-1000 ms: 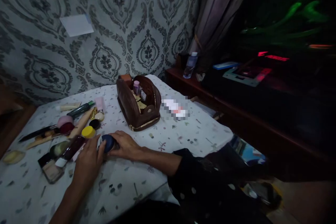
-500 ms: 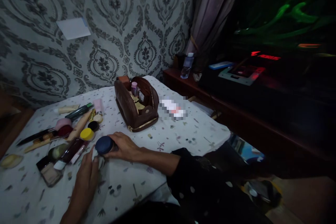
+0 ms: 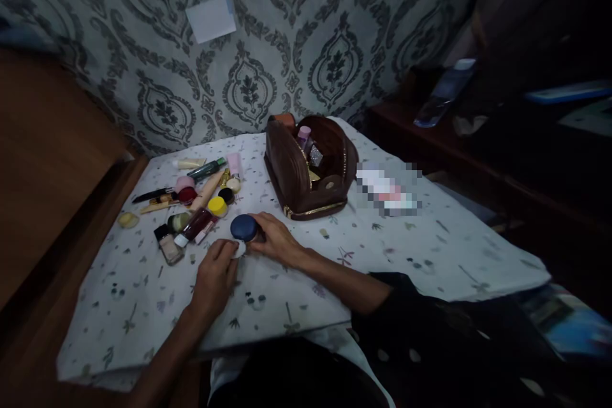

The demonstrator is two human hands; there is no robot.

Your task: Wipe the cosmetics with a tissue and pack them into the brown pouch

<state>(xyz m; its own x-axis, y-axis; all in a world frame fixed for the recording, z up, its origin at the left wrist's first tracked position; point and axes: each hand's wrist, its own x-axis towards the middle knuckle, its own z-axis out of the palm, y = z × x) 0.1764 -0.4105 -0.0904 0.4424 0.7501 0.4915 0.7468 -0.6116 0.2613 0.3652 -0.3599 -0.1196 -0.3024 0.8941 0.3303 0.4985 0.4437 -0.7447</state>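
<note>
My right hand (image 3: 278, 241) is wrapped round a jar with a dark blue lid (image 3: 243, 227), just above or on the patterned tablecloth. Beside it, my left hand (image 3: 214, 275) pinches a small white pad (image 3: 239, 249) close against the jar's lower side. Part of the pad is covered by my fingers. Behind my hands stands an open brown cosmetic bag (image 3: 289, 169), with a pink-capped bottle (image 3: 303, 134) and a glittery item (image 3: 316, 155) inside. The nearest loose cosmetics are a yellow-lidded jar (image 3: 217, 206) and a dark red bottle with a white cap (image 3: 196, 225).
Several cosmetics lie to the left, among them a foundation bottle (image 3: 168, 245), a green tube (image 3: 206, 169) and a pink tube (image 3: 234, 164). A pixelated item (image 3: 388, 190) lies right of the bag. A water bottle (image 3: 444, 93) stands on the dark desk at the right.
The view has swung left, so the things appear further right. My left hand's fingers were stretched out beside the jar; now they are bent round the white pad. The right hand keeps the jar.
</note>
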